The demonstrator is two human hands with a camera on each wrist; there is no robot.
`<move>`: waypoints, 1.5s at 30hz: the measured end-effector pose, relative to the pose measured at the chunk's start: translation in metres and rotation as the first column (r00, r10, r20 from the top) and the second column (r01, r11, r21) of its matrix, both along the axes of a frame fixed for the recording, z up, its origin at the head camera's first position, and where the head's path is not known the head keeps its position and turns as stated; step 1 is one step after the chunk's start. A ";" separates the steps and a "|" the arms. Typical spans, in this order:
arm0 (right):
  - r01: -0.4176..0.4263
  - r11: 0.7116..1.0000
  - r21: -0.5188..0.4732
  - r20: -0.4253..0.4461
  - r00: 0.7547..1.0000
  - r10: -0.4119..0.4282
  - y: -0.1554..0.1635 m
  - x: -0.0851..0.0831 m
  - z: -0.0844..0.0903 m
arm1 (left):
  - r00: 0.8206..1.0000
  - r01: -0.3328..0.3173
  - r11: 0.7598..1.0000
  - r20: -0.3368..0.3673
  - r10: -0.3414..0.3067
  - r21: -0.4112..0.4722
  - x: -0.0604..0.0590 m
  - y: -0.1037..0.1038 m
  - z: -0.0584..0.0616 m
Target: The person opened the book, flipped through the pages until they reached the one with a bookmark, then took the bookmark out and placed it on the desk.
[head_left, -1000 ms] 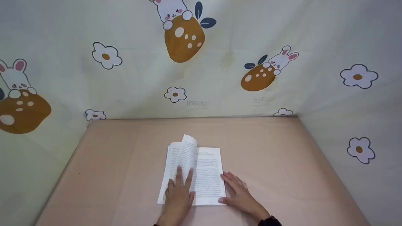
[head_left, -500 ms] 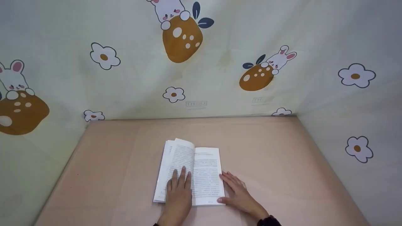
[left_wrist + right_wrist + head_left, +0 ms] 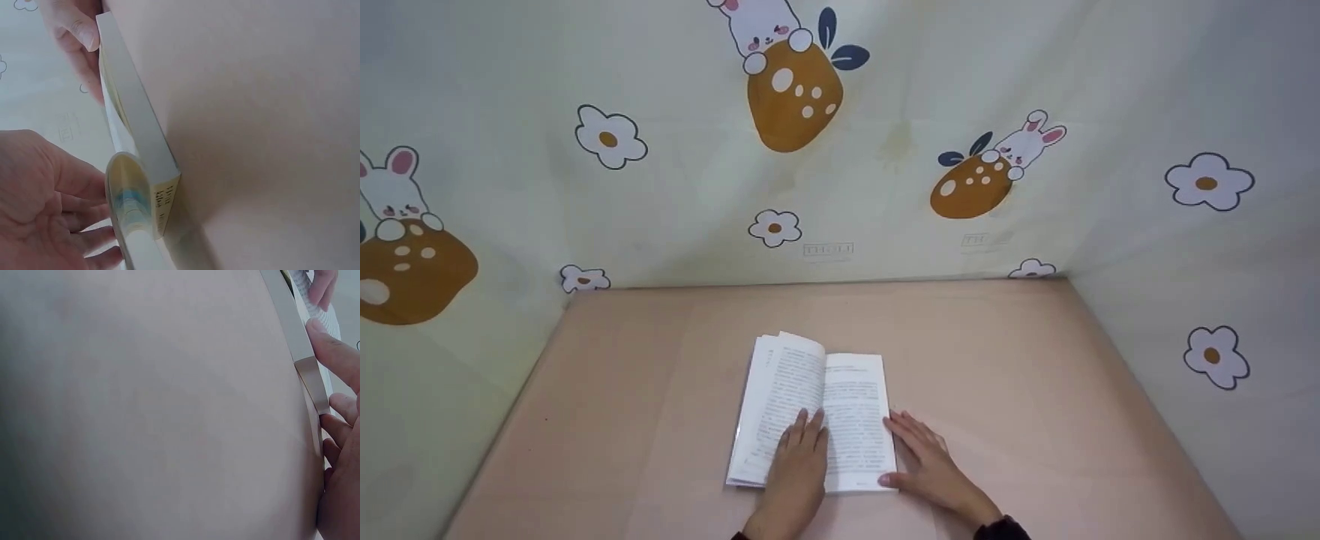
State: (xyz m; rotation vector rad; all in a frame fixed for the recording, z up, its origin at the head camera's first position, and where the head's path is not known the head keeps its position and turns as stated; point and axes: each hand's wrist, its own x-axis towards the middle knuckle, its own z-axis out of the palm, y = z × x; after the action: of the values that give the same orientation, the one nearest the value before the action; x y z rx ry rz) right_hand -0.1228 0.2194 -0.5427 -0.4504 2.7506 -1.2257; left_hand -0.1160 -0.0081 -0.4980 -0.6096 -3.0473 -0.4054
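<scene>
An open book [image 3: 855,424] with printed pages lies on the table. My left hand [image 3: 799,465] presses its lower middle by the gutter, with fingers straight and close together. Its left pages arch up from the spine. In the left wrist view, the left hand [image 3: 50,202] is beside a curled page or cover near the spine. My right hand [image 3: 934,465] rests at the book's right edge, thumb on the lower corner and fingers along the side. In the right wrist view, the right hand's thumb [image 3: 334,349] lies against the book [image 3: 289,320]; the palm is partly out of view.
A pinkish-beige tabletop [image 3: 997,360] surrounds the book. Pale cloth walls [image 3: 697,180] printed with rabbits, strawberries and flowers stand at the back and both sides.
The raised page has settled over the left pages. My left hand then moved slightly right and down, toward the gutter, with its fingers closer together. The right hand has stayed in place.
</scene>
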 end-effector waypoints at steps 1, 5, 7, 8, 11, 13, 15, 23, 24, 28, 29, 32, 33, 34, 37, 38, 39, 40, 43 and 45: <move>0.002 1.000 0.001 0.003 1.000 -0.002 0.000 0.000 0.000 | 1.000 0.002 1.000 0.007 -0.002 -0.001 0.000 0.000 0.000; 0.006 1.000 0.004 0.002 1.000 -0.006 -0.001 -0.001 0.001 | 1.000 0.000 1.000 0.023 0.000 0.000 0.001 0.001 -0.002; 0.002 1.000 0.008 -0.001 1.000 -0.002 -0.001 -0.001 0.001 | 1.000 -0.008 1.000 0.023 0.009 -0.011 0.001 0.001 -0.003; 0.001 1.000 0.006 -0.001 1.000 -0.001 -0.001 -0.001 0.001 | 1.000 -0.011 1.000 0.026 0.012 -0.021 0.001 0.000 -0.003; -0.003 1.000 0.008 -0.001 1.000 0.003 -0.001 -0.001 0.002 | 0.999 -0.020 0.999 0.046 0.022 -0.042 0.002 -0.002 -0.004; -0.002 1.000 0.008 -0.003 1.000 0.002 -0.001 -0.001 0.003 | 0.998 -0.017 0.998 0.060 0.020 -0.057 0.002 -0.004 -0.004; -0.003 1.000 0.011 -0.003 1.000 0.003 -0.001 -0.001 0.003 | 0.997 -0.016 0.999 0.079 0.020 -0.050 0.002 -0.005 -0.004; -0.010 1.000 -0.002 -0.012 1.000 0.010 0.001 0.001 0.002 | 0.995 -0.005 0.999 0.096 0.009 -0.047 0.002 -0.008 -0.003; -0.009 1.000 -0.001 -0.008 1.000 0.009 0.001 0.001 0.002 | 0.995 -0.004 0.999 0.094 0.009 -0.044 0.002 -0.008 -0.002; -0.011 1.000 0.009 0.000 1.000 0.011 0.000 0.001 0.003 | 0.996 -0.005 1.000 0.088 0.006 -0.017 0.002 -0.008 -0.003; -0.012 1.000 0.013 -0.003 1.000 0.012 0.000 0.001 0.003 | 0.997 -0.002 1.000 0.083 0.003 -0.015 0.001 -0.008 -0.003; -0.014 1.000 0.016 -0.007 1.000 0.014 0.000 0.002 0.004 | 0.997 0.004 1.000 0.074 -0.004 -0.006 0.001 -0.008 -0.002; -0.016 1.000 0.018 -0.012 1.000 0.016 0.000 0.001 0.004 | 0.998 0.007 1.000 0.069 -0.006 -0.007 0.001 -0.009 -0.002; -0.016 1.000 0.018 -0.015 1.000 0.017 0.000 0.001 0.004 | 0.998 0.008 1.000 0.069 -0.008 -0.007 0.001 -0.009 -0.001; -0.018 1.000 0.013 -0.022 1.000 0.018 0.001 0.001 0.003 | 0.997 0.014 1.000 0.077 -0.014 -0.003 0.000 -0.010 0.000; -0.020 1.000 0.008 -0.016 1.000 0.021 0.001 0.001 0.003 | 0.997 0.015 1.000 0.077 -0.015 -0.002 0.000 -0.010 0.001; -0.023 1.000 0.002 -0.010 1.000 0.023 0.001 0.001 0.004 | 0.997 0.018 1.000 0.076 -0.018 0.003 -0.001 -0.011 0.001; -0.023 1.000 -0.003 -0.001 1.000 0.023 0.001 0.001 0.004 | 0.997 0.020 1.000 0.079 -0.021 0.008 -0.001 -0.011 0.001; -0.027 1.000 -0.011 0.017 1.000 0.027 0.001 0.001 0.005 | 0.997 0.026 1.000 0.079 -0.027 0.017 -0.003 -0.013 0.002; -0.033 0.999 -0.009 0.015 0.999 0.033 0.001 0.001 0.004 | 0.996 0.027 0.999 0.088 -0.029 0.026 -0.004 -0.014 0.003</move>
State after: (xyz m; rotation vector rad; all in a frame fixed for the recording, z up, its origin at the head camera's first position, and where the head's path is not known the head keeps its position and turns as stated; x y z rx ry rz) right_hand -0.1215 0.2203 -0.5382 -0.4833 2.7155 -1.2293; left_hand -0.1198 -0.0223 -0.4953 -0.6506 -3.1156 -0.4827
